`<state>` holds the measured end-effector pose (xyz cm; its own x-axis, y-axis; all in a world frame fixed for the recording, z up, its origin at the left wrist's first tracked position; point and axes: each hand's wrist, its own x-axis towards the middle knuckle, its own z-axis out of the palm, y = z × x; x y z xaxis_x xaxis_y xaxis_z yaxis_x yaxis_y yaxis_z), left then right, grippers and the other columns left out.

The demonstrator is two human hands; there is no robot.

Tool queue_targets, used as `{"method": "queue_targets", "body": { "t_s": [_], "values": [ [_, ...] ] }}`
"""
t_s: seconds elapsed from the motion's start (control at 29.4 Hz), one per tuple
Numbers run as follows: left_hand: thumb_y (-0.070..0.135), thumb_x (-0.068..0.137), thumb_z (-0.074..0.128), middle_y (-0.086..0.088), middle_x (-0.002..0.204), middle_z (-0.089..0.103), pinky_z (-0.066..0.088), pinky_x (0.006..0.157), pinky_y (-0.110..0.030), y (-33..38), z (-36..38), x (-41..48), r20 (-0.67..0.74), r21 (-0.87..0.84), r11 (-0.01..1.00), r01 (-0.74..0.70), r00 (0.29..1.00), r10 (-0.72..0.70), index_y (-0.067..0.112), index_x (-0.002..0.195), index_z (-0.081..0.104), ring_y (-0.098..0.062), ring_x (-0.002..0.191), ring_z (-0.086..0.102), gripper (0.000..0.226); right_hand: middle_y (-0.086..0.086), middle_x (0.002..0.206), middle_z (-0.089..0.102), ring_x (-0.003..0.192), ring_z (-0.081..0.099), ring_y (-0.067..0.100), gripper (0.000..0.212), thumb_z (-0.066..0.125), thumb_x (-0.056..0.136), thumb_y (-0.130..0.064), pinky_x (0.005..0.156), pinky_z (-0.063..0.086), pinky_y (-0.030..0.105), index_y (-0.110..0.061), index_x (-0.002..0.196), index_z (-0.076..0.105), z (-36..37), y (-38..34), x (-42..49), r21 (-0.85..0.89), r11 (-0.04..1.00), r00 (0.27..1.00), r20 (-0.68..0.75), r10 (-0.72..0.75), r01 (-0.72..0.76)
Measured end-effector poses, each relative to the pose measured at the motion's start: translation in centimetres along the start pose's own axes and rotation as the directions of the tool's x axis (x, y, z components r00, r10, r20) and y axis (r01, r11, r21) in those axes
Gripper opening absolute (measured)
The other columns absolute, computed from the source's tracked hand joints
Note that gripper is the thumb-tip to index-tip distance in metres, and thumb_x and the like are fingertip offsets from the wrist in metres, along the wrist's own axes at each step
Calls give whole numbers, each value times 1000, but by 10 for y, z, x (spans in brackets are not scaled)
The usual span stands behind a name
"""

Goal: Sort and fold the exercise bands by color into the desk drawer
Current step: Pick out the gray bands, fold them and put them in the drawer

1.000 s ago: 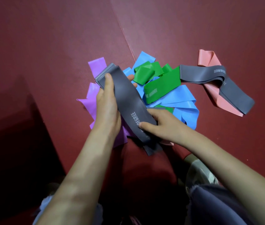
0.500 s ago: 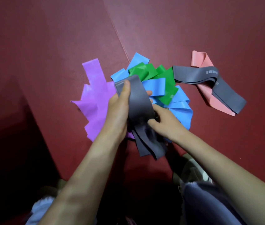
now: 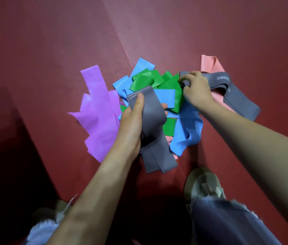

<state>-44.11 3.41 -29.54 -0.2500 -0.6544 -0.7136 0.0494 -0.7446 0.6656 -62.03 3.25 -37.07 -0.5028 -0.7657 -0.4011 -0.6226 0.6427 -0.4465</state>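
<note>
A heap of exercise bands lies on the dark red floor mat (image 3: pixel 51 50). My left hand (image 3: pixel 132 124) grips a folded grey band (image 3: pixel 154 121), its loose ends hanging down toward me. My right hand (image 3: pixel 195 89) has reached to the right and pinches the near end of a second grey band (image 3: pixel 235 96), which lies over a pink band (image 3: pixel 210 65). Purple bands (image 3: pixel 99 112) spread out at the left of the heap. Green bands (image 3: pixel 150 80) and blue bands (image 3: pixel 187 131) fill the middle. No drawer is in view.
A seam (image 3: pixel 120 41) between two mats runs from the top toward the heap. My right shoe (image 3: pixel 203 186) and frayed denim hems (image 3: pixel 228 218) sit at the bottom. A dark shadowed strip (image 3: pixel 2 165) lies at the lower left.
My right hand let go of the folded grey band and moved right onto the second grey band. My left hand kept the folded band and drew it slightly toward me.
</note>
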Motion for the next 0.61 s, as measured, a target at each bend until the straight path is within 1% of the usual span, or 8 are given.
{"method": "queue_targets", "body": {
  "t_s": [0.1,0.17,0.31,0.41,0.48,0.51,0.58,0.61],
  "values": [
    [35,96,36,1,62,72,55,63,-24,-1,0,-1,-9,0,1000,-8,1000,8,17,75,62,-12,55,66,39,21,119,51,112,45,38,24,48,84,-9,88,37,43,-3,107,52,0,-1,-3,-49,999,998,-61,0,-3],
    [35,96,37,1,62,72,55,63,-25,-1,-1,-2,-16,-10,1000,-6,1000,6,17,73,63,-12,54,66,39,22,114,51,107,46,38,26,54,83,-14,81,37,46,-1,103,45,0,-1,-4,-109,994,998,-57,-14,8],
    [36,96,36,1,63,72,53,71,-30,0,-3,-1,-1,-25,1000,-3,1000,3,20,54,72,-13,57,66,58,19,116,50,109,46,37,23,54,83,-15,82,37,44,-4,103,49,-2,-4,1,-135,991,998,-68,-2,-7],
    [34,96,38,0,65,72,54,66,-27,-1,-5,0,-17,-39,999,-3,1000,2,16,59,67,-14,57,66,51,18,113,54,107,49,37,17,48,84,-11,81,39,43,-5,99,53,-3,-2,6,-88,995,995,-94,38,-47],
    [34,96,38,0,66,73,55,64,-26,-1,-6,0,-18,-34,999,-11,1000,10,18,65,66,-14,58,66,45,19,106,60,99,53,38,18,43,83,-8,78,40,42,-5,97,52,-3,-2,7,-10,997,985,-159,72,-74],
    [34,96,37,1,66,73,55,62,-25,-2,-7,1,-19,-32,999,-22,1000,21,18,70,65,-13,57,66,41,17,100,62,95,54,35,20,41,81,-7,79,41,43,-4,96,52,-4,-3,6,78,995,974,-215,69,-54],
    [34,97,36,2,65,72,55,59,-23,0,-9,2,-29,-49,998,-41,999,40,19,75,64,-11,56,66,39,-1,80,59,84,55,18,23,38,75,-4,82,44,39,-1,90,56,-7,-12,-1,289,952,935,-354,11,98],
    [33,97,36,2,66,72,55,59,-22,1,-9,3,-35,-69,997,-46,998,44,19,70,68,-11,56,66,44,-11,72,52,76,51,3,22,38,73,-2,78,45,28,0,85,57,-11,-19,-8,354,915,910,-414,-30,192]
  ]
}}
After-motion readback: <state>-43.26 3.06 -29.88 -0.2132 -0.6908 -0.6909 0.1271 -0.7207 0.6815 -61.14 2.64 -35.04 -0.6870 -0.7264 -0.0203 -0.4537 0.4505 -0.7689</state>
